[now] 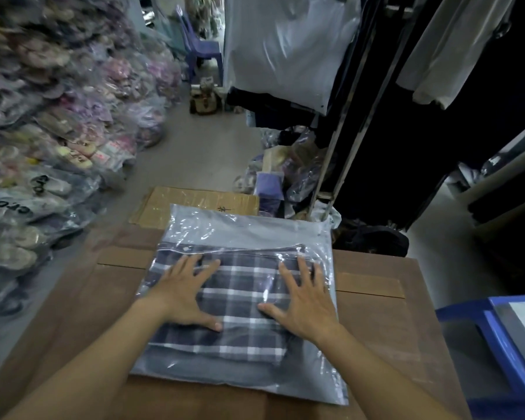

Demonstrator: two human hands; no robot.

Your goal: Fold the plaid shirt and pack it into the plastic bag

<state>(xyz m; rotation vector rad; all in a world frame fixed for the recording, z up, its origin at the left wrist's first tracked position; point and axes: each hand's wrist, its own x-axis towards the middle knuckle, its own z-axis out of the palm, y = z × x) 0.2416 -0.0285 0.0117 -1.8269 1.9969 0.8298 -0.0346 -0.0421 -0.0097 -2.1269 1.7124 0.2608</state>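
The folded plaid shirt (240,298), grey-blue with white lines, lies inside the clear plastic bag (249,231) on a brown cardboard surface (385,334). The bag's zipper strip runs across just beyond the shirt's far edge. My left hand (184,291) rests flat on the bag over the shirt's left half, fingers spread. My right hand (303,298) presses flat on the right half, fingers spread too. Neither hand grips anything.
Heaps of bagged shoes (58,131) fill the left side. A flattened cardboard box (194,201) lies beyond the bag. A clothes rack (355,122) with dark garments stands at right, a blue plastic stool (497,344) at lower right, a blue chair (200,50) far back.
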